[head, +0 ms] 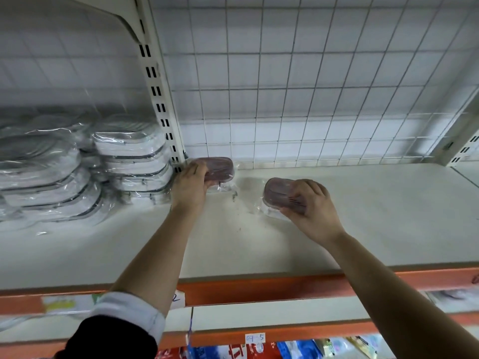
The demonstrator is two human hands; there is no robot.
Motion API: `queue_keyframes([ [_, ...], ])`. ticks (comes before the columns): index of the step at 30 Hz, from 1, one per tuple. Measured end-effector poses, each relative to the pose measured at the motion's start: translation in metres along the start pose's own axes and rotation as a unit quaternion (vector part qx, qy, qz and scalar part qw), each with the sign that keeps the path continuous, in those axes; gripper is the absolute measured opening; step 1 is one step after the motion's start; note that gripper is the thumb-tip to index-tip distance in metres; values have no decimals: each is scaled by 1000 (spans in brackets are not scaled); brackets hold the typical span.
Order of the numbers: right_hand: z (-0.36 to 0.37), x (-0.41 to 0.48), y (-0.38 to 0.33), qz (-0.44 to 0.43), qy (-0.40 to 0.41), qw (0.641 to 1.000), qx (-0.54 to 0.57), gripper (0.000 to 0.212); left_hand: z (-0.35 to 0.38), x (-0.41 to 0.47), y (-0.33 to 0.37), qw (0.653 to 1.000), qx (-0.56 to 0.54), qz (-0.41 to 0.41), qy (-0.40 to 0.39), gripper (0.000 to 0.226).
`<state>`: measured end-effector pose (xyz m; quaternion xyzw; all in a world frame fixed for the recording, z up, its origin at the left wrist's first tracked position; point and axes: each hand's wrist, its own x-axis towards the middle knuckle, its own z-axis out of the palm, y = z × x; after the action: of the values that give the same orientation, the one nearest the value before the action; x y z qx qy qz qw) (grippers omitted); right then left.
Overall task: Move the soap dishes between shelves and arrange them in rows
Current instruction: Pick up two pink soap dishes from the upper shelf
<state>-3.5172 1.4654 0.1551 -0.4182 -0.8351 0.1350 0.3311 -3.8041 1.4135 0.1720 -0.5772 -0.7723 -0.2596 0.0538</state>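
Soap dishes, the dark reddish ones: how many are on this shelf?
2. The back soap dish sits by the slotted upright, gripped by the left hand; the front soap dish lies further right, gripped by the right hand. No others show.

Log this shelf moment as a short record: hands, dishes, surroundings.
left hand: grips the back soap dish at the shelf's rear left corner, beside the upright post
right hand: grips the front soap dish, further right and nearer the shelf's front edge
dishes: two, brownish, in clear wrap, apart from each other
shelf: pale top, orange front edge
backing: wire grid
neighbouring bay, left: stacks of white wrapped items
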Motion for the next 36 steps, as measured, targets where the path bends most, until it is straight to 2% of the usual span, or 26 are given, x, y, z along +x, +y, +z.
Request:
queue_keyframes([
  [5,4,10,-9,17,-7,1000,18,34,-2,-6,-5,999,5,16,-28,41],
  [9,12,26,-39,-12,54,997,56,37,-18,-37,-12,993,-67,87,31,34],
  [12,20,45,-64,-26,67,993,96,39,-35,-62,-23,987,-45,128,84,32],
  [16,42,75,-91,-47,29,993,100,38,-41,-77,-40,986,-1,110,122,31],
  [23,80,114,-121,-74,-50,993,72,39,-34,-75,-42,989,-14,80,126,29],
  [29,91,113,-129,-86,-3,994,-68,40,-29,-70,-49,990,-30,62,120,30],
  [32,93,104,-127,-90,11,994,-66,36,-27,-70,-48,990,-34,62,124,29],
  [36,81,96,-116,-111,-31,993,-22,41,-27,-70,-46,988,-41,80,127,27],
])
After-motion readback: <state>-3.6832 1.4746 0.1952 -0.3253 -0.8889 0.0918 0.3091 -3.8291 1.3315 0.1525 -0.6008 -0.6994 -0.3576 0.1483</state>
